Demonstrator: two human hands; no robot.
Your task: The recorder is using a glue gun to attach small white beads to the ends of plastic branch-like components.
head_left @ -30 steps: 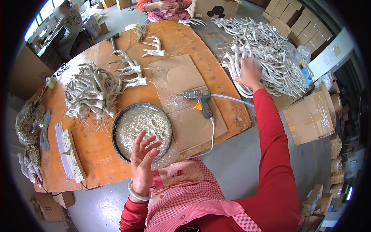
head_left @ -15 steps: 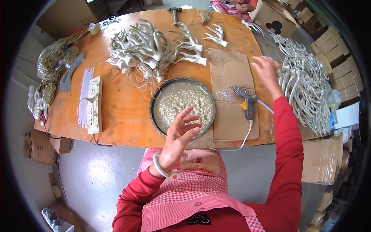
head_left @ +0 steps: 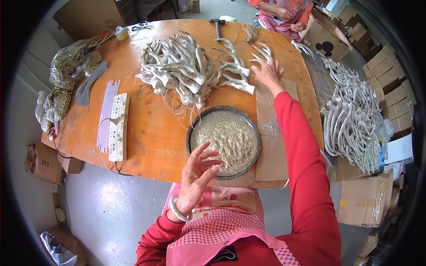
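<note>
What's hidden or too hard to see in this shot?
Head view:
- Glue gun and cord: hidden behind the right arm; only a bit of cord shows.
- Right hand palm: turned down on an antler, contact hidden.
- Co-worker: cut off by the top edge.
- Bags at left: contents too small.
- Tray glitter: grains blurred.

Brown cardboard boxes [head_left: 390, 73] stack at two o'clock, another carton [head_left: 364, 199] sits at four, and clear plastic bags [head_left: 66, 66] lie on the desk [head_left: 151, 137] at ten.
</note>
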